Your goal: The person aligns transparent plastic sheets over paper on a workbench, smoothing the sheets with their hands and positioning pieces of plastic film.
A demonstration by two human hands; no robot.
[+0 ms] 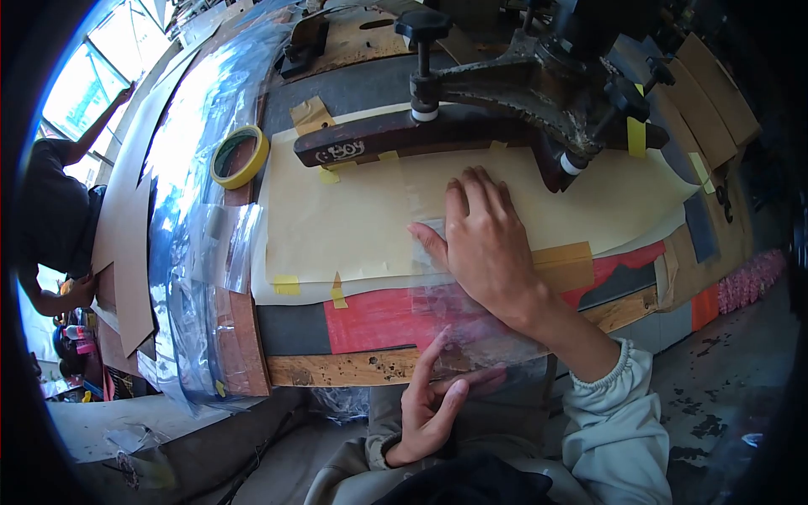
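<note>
My right hand (488, 248) lies flat, fingers stretched out, on a cream paper sheet (337, 219). A strip of clear plastic film (429, 290) runs beneath this hand and hangs over the front edge of the table. At that edge my left hand (429, 408) is beside the film, with its index finger and thumb apart. Some of its fingers show through the film; whether they press on it I cannot tell. Under the paper lies a red sheet (379, 324) on a dark mat (290, 328). Yellow tape pieces (338, 291) stick to the paper's edge.
A dark metal clamp arm (505, 76) with a bar (404, 135) presses on the paper's far side. A yellow tape roll (240, 157) lies left of it, near a large clear plastic sheet (198, 126). Another person (63, 202) stands at far left beside cardboard (126, 244).
</note>
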